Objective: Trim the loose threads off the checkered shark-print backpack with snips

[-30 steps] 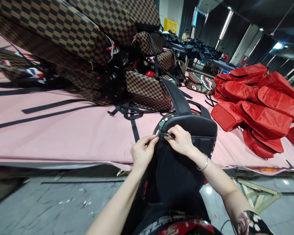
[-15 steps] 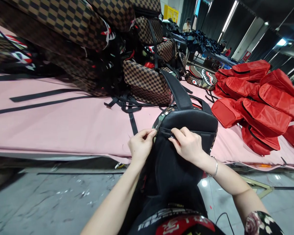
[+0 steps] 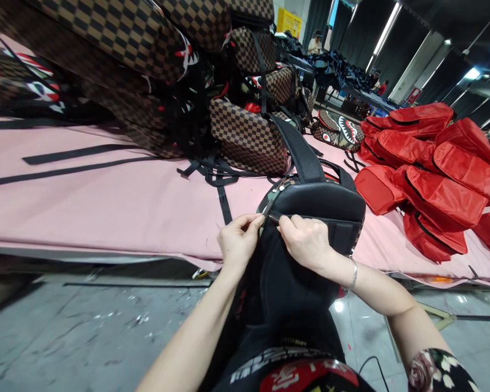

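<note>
Black backpack point(image 3: 289, 283), pinched by left hand point(image 3: 237, 243), right hand point(image 3: 304, 240) closer

I'm standing in a bag workshop, or a factory floor, by the look of it. Facing the long pink-covered surface point(image 3: 126, 212), I see checkered backpacks point(image 3: 249, 136) heaped at eleven o'clock and a mound of glossy red bags point(image 3: 441, 185) at two: stock by the pile, far more than any household keeps. One black-padded backpack point(image 3: 302, 288) is being worked on at its edge. Farther off, toward one o'clock, another person point(image 3: 315, 43) is beside a table of dark blue fabric point(image 3: 338, 76), under strip lights point(image 3: 386, 32) in a big hall.
</note>
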The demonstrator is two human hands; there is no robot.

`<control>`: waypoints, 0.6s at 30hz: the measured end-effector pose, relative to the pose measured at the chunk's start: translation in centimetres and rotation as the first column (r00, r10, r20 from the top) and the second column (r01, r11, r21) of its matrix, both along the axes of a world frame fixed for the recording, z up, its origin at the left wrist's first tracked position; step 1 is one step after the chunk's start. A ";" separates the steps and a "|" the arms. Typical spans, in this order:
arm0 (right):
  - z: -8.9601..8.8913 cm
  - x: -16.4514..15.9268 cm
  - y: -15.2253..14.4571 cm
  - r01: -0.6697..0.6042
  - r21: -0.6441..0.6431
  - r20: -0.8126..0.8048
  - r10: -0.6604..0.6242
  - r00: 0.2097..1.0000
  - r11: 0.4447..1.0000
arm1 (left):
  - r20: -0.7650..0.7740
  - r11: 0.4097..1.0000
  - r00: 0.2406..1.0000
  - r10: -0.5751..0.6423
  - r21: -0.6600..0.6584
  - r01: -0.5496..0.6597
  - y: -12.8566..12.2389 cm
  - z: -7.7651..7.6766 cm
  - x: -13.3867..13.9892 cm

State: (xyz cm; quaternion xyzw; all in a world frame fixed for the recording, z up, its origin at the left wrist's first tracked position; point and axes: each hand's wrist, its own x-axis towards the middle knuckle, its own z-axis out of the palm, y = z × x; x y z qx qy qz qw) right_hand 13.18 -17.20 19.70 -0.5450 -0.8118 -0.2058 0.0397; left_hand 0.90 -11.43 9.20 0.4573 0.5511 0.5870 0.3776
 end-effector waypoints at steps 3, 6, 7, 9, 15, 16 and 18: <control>0.1 -0.2 0.0 0.012 0.002 0.039 -0.012 0.999 1.000 | -0.014 1.000 1.000 0.012 -0.010 -0.012 -0.1 0.1 0.0; 0.2 -0.5 0.0 0.027 -0.006 0.066 -0.027 0.997 1.000 | -0.014 1.000 1.000 0.016 -0.017 -0.016 -0.2 0.3 0.1; 0.3 -0.6 0.0 0.032 -0.008 0.072 -0.031 0.997 0.999 | -0.011 1.000 1.000 0.016 -0.020 -0.016 -0.2 0.4 0.1; 0.3 -0.8 0.0 0.039 -0.015 0.085 -0.038 0.996 0.999 | -0.006 1.000 1.000 0.018 -0.023 -0.018 -0.2 0.5 0.1; 0.9 -1.3 -0.1 0.065 -0.066 0.113 -0.058 0.992 0.996 | 0.004 1.000 1.000 0.024 -0.008 -0.024 -0.3 0.8 0.1; 1.0 -1.5 -0.2 0.071 -0.070 0.113 -0.062 0.992 0.995 | 0.009 1.000 1.000 0.024 -0.004 -0.024 -0.2 0.8 0.1; 1.2 -1.8 -0.2 0.079 -0.078 0.113 -0.070 0.991 0.994 | 0.016 1.000 1.000 0.021 0.010 -0.021 -0.2 0.7 0.1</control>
